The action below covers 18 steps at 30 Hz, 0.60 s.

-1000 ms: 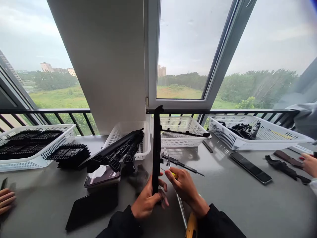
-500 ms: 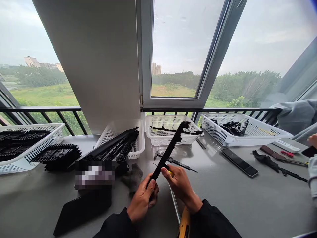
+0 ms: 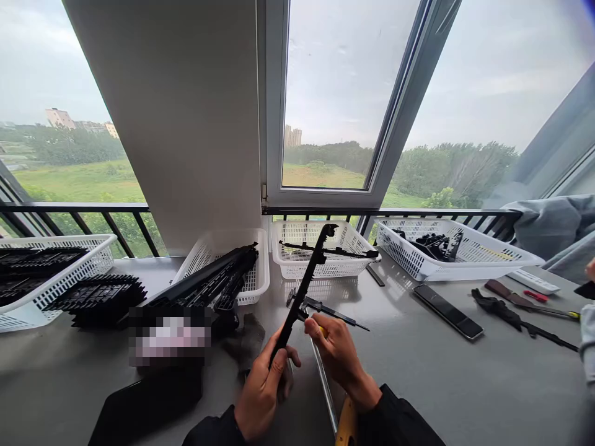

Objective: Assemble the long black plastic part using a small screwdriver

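Note:
My left hand is closed round the lower end of a long black plastic part, which stands tilted up and to the right. My right hand is closed on a small yellow-handled tool, whose tip is against the part's edge just above my left hand. Behind the part, a black caliper lies on the table. A tool with a yellow handle and a metal shaft lies below my right hand.
White baskets of black parts stand along the back. A phone and black strips lie to the right. Stacked black parts and a dark panel are at the left. A person's hand shows at the right edge.
The long black part has turned more upright and shifted slightly left with my left hand. Some fingers of my left hand have loosened. My right hand still holds the tool against the part.

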### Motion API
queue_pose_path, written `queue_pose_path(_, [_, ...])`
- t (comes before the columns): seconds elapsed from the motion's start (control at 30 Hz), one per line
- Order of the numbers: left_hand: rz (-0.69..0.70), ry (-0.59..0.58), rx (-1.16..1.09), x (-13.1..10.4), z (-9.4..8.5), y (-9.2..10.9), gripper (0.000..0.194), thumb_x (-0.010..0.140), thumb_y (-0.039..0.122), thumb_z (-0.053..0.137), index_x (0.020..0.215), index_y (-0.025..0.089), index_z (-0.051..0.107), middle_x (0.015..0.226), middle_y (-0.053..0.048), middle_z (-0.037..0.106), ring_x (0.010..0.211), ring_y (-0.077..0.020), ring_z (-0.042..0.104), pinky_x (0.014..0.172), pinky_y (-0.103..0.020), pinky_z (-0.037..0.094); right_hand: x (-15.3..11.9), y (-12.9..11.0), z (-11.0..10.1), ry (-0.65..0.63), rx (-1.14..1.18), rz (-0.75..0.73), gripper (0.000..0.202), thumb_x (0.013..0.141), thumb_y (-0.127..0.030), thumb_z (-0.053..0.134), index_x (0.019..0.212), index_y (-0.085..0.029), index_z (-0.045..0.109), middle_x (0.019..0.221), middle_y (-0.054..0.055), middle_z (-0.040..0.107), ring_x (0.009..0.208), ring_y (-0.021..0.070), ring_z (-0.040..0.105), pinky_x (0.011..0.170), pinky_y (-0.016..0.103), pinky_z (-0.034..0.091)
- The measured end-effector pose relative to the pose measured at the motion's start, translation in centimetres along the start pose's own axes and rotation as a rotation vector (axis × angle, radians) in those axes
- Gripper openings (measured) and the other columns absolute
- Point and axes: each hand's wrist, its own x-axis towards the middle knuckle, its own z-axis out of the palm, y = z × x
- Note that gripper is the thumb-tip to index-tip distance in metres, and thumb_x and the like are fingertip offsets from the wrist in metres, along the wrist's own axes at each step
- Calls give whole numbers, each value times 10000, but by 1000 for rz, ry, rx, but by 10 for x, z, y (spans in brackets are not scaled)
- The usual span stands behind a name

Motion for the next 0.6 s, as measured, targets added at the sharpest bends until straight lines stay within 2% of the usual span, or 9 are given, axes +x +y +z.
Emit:
queue_pose_path(0.2, [27, 21, 34, 0, -2, -6, 771, 1005, 728, 518, 1547, 179, 526, 931, -40, 652, 530, -89, 481, 555, -278, 442, -1, -1, -2, -8, 11, 13, 716, 1052, -781, 314, 613, -231, 439, 554, -24, 453, 542, 146, 423, 581, 303, 235])
queue_pose_path(0.3, [41, 8, 39, -2, -2, -8, 713, 1033, 690, 502, 1544, 193, 525, 1018, -72, 678, 558, -91, 501, 571, -283, 442, -1, -1, -1, -8, 26, 14, 708, 1066, -762, 283, 628, -232, 448, 568, -16, 478, 551, 151, 441, 585, 300, 250])
queue_pose_path(0.4, [53, 2, 7, -3, -1, -9, 683, 1037, 680, 502, 1531, 208, 526, 1121, -99, 667, 591, -96, 525, 563, -281, 455, -2, -1, -2, -16, 35, -4, 705, 1061, -764, 308, 618, -231, 441, 544, -26, 443, 529, 146, 432, 570, 296, 248])
queue_pose_path(0.6, [57, 9, -31, -5, 1, -6, 645, 1053, 647, 497, 1514, 197, 494, 1163, -105, 636, 601, -87, 512, 537, -266, 450, -1, 1, -6, 40, 81, -11, 699, 1065, -745, 321, 620, -227, 469, 551, -35, 409, 524, 145, 410, 551, 290, 256])
